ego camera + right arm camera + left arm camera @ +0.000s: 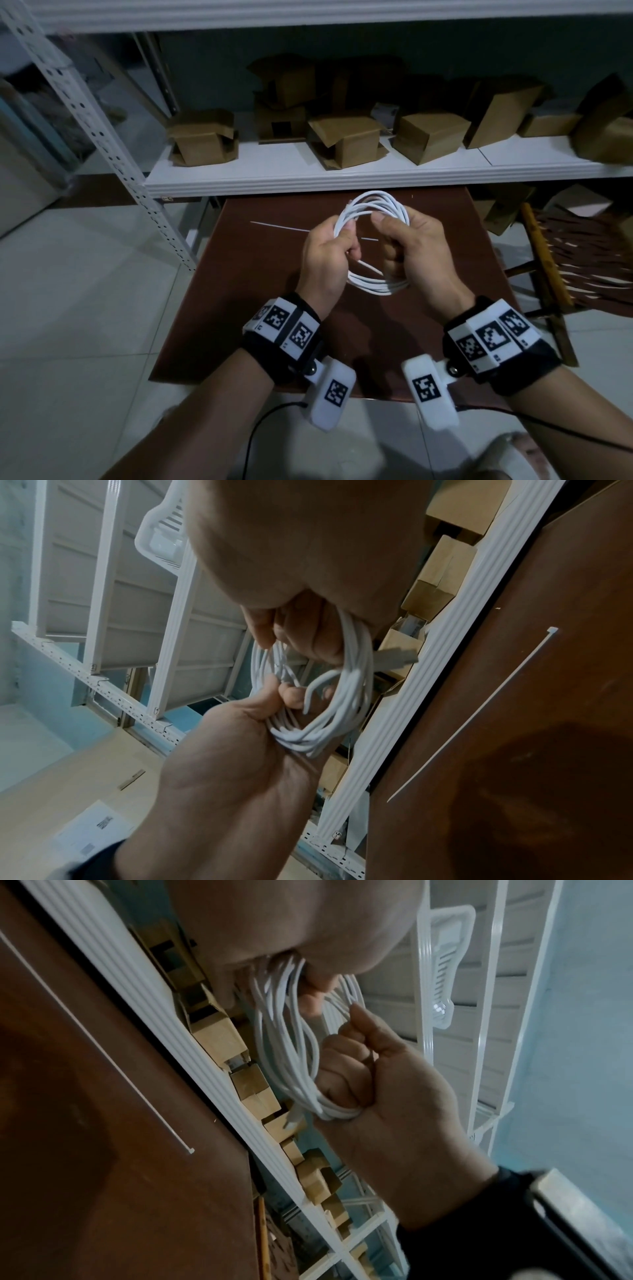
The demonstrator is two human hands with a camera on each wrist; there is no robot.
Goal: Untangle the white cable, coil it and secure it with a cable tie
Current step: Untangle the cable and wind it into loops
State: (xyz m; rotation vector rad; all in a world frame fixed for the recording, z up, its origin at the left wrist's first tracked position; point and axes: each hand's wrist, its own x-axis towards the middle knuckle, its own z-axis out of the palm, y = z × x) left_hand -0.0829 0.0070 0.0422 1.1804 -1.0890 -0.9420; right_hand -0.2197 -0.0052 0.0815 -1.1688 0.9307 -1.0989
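White cable (pixel 373 209), already coiled, is held above the worktop (pixel 260 274), gripped by curled fingers of the left hand (pixel 327 255) and right hand (pixel 416 250). Light, springy loops are best pinched at the bundle; the cable tie (pixel 279 226) lies behind the coil.

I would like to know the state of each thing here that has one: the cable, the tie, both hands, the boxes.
White cable: coiled into loops, held above the table, not tied.
Cable tie: lying straight on the brown table, unfastened, untouched.
Left hand: grips one side of the coil.
Right hand: grips the other side.
Cardboard boxes: on the shelf, several with flaps open.
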